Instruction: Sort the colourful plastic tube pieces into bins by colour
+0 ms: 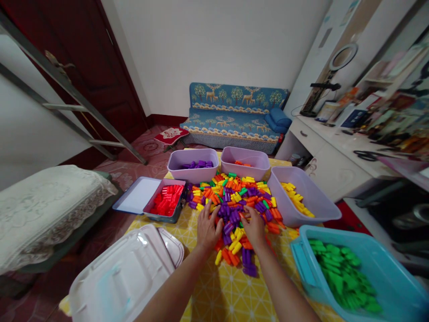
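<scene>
A loose heap of small plastic building pieces in purple, orange, yellow and green covers the middle of the table. My left hand point(208, 227) rests at the heap's left side, fingers spread over the pieces. Opposite it, my right hand point(254, 227) has its fingers bent but apart, touching pieces. Between the two hands lies a cluster of purple pieces point(229, 216). Nearer to me are yellow pieces point(236, 247), orange pieces point(231, 258) and a few purple pieces point(248, 264). Some fingertips are partly hidden among the pieces.
Around the heap stand a lilac bin with purple pieces point(192, 173), one with orange point(244, 171), one with yellow point(281, 208), a teal bin point(304, 264) with green pieces, and an opened case point(164, 218) with red pieces. A white lid point(124, 277) lies front left.
</scene>
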Motion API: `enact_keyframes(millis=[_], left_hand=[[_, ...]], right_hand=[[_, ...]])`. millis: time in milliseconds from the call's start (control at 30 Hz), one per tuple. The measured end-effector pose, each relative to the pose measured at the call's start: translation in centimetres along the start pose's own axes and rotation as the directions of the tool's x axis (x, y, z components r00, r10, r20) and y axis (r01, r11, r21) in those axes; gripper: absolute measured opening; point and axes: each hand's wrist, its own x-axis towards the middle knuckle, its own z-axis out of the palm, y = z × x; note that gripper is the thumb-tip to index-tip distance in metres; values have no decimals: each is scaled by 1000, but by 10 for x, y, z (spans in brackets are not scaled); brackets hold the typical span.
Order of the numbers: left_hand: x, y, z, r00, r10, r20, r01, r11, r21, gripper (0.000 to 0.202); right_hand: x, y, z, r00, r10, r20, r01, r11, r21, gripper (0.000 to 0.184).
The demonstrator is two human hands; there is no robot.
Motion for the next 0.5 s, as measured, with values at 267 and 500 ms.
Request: enact_keyframes(millis=[267,500], left_hand=[[0,1,-1,1000,-4,0,4,1000,-1,46],[0,0,0,1000,-1,-1,1,1000,-5,46]], right_hand=[[-14,8,10,1000,-12,18,12,1000,-23,35],[-15,6,6,999,2,52,4,995,-105,37]])
